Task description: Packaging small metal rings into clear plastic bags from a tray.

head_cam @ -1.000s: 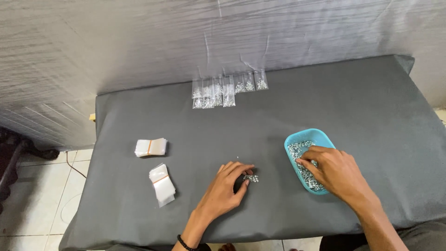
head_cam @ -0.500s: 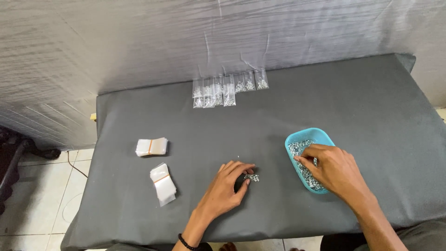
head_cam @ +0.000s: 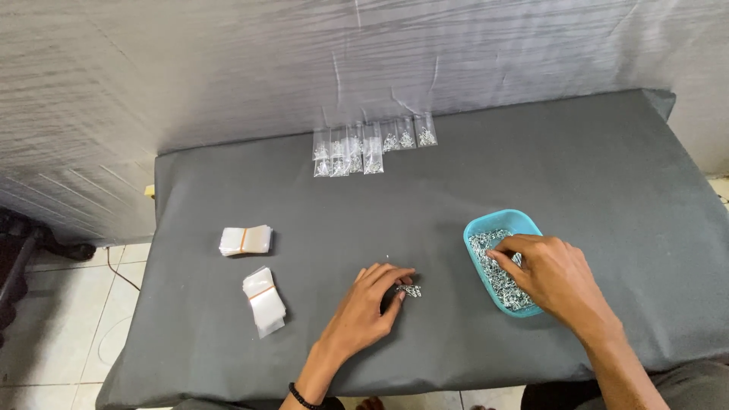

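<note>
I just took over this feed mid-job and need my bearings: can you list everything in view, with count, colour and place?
table: one, covered in dark grey cloth, fills most of the view
tray: one, turquoise, right of centre, holding many small silvery metal pieces
small pile of metal pieces: one, silvery, on the cloth beside the left fingertips
filled clear bags: a row, exact count unclear, at the far edge by the wall
bundles of empty bags: two, white with orange rubber bands, on the left side
wall covering: grey-white, behind the table
tiled floor: pale, at left
left hand: resting on the cloth, fingertips at the small pile
right hand: fingers in the tray's pieces
</note>
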